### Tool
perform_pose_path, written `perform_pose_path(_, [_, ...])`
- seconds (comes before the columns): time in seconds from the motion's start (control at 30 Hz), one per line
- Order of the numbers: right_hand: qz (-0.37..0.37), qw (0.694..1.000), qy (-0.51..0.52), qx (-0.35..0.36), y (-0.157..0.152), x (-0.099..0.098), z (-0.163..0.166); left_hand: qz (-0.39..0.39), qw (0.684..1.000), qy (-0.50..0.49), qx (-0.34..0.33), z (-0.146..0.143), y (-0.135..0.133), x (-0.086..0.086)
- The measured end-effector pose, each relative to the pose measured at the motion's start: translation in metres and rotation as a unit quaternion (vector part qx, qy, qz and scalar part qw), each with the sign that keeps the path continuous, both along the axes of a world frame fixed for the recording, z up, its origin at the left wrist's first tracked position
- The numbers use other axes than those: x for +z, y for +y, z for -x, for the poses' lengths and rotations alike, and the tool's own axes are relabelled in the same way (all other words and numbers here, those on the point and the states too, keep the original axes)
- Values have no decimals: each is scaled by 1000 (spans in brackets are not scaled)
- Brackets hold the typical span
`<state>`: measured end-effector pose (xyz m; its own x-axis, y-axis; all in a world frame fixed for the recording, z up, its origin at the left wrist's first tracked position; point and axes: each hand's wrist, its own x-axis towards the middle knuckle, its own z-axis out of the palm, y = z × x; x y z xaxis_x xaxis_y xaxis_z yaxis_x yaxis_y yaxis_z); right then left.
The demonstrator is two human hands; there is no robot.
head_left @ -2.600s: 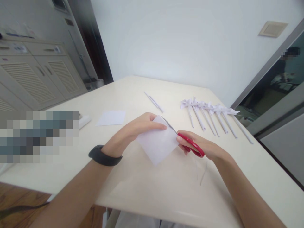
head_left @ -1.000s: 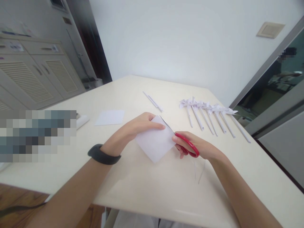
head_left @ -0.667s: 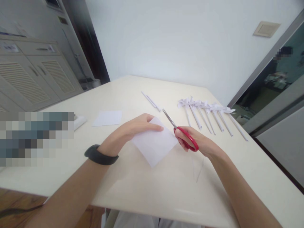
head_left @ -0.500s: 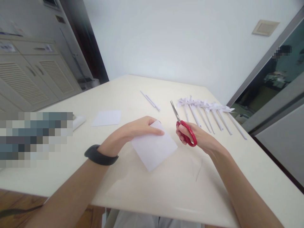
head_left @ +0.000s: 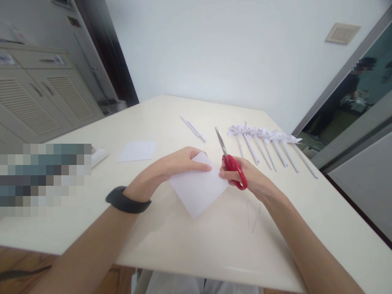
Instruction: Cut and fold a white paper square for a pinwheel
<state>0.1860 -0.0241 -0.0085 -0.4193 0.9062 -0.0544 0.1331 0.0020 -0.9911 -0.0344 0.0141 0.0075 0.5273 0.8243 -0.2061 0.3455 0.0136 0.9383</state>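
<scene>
A white square of paper (head_left: 199,190) lies on the cream table (head_left: 171,245) in front of me. My left hand (head_left: 177,165) presses its far corner down with the fingers curled over the edge; a black band is on that wrist. My right hand (head_left: 245,179) grips red-handled scissors (head_left: 230,160) at the paper's right corner, with the blades closed and pointing up and away from the sheet.
A row of several white paper pinwheels on rolled sticks (head_left: 269,147) lies to the right. Two thin paper sticks (head_left: 193,128) lie farther back, and another white paper square (head_left: 136,151) to the left. Thin paper slivers (head_left: 253,215) lie near my right forearm. Cabinets stand at far left.
The scissors were cutting into the paper's right edge; my right hand has pulled them out and swung the blades upward, then returned close to the paper's corner. My left hand stayed put.
</scene>
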Motion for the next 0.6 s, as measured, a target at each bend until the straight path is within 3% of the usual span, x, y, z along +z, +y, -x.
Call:
perform_pose_path(0.3, [-51, 984, 140, -97, 4, 0, 0, 0, 983, -181, 34, 11, 8, 2])
perform_pose_path(0.4, [-64, 967, 209, -128, 6, -2, 4, 17, 966, -257, 9, 6, 12, -4])
perform_pose_path(0.6, [-71, 954, 244, -160, 8, -7, 8, -24, 990, -127, -61, -11, 0, -14])
